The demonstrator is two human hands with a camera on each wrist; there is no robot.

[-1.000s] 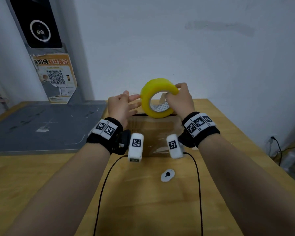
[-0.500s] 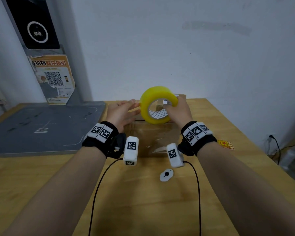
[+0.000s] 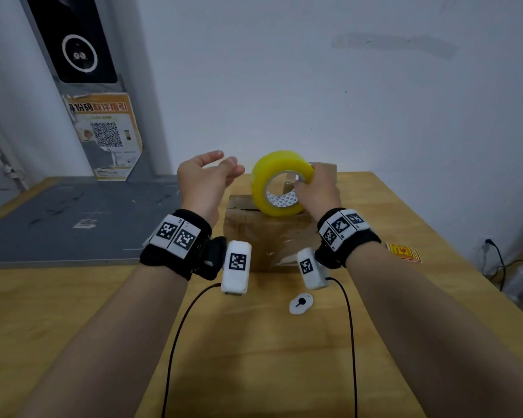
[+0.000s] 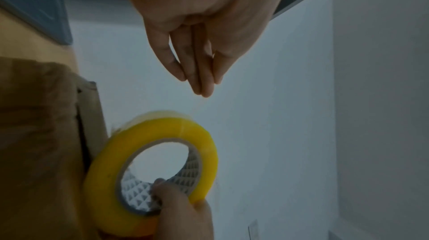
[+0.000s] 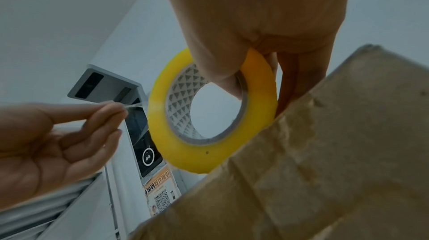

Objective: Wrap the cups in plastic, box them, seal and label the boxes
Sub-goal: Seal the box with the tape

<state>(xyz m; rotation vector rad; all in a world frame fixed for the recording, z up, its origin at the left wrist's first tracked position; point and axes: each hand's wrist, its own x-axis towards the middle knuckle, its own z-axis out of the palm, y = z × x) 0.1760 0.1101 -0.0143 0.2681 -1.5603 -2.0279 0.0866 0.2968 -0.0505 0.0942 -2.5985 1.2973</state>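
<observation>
One white tag lay nearest on the table. Beyond it stood one cardboard box. Above the box, the right hand gripped one yellow tape roll through its core; the left hand pinched the tape's free end.

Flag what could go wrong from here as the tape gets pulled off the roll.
The left hand pinches only the tip of the thin clear tape end; it may slip free or fold onto itself. The right hand holds the yellow tape roll above the cardboard box, so the strip could land crooked.
</observation>
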